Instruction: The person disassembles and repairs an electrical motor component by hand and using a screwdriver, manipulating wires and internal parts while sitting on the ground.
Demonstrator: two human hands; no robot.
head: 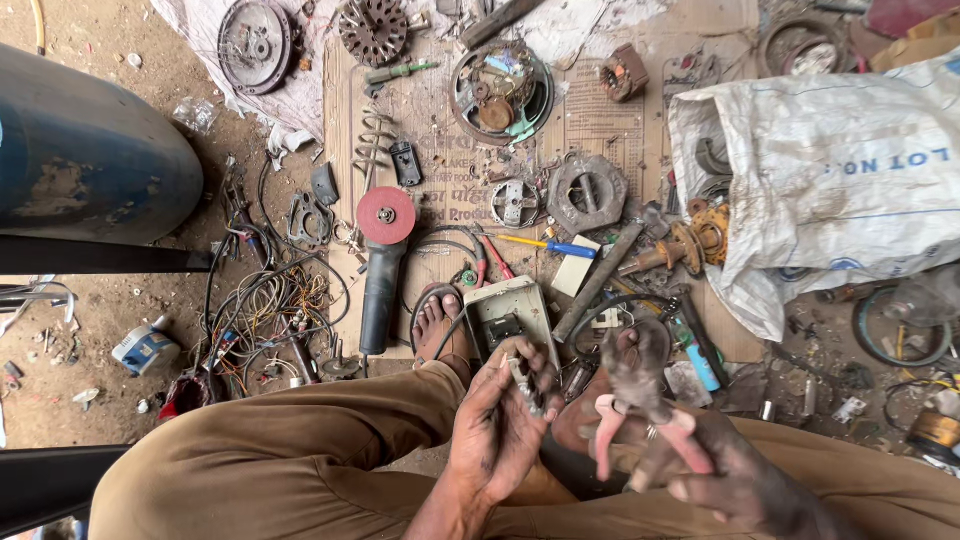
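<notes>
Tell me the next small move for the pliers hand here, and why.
Probably bring the pink-handled pliers in the right hand leftward to the small metal part pinched in the left hand. The two hands sit side by side over the lap, and the pliers are not yet touching the part.

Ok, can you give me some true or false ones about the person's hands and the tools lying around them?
1. The right hand holds pink-handled pliers. True.
2. The left hand is empty. False: it holds a small grey metal part.
3. The angle grinder with a red disc lies on the cardboard sheet. True.
4. The blue-and-yellow screwdriver is in the white woven sack. False: it lies on the cardboard.
</notes>
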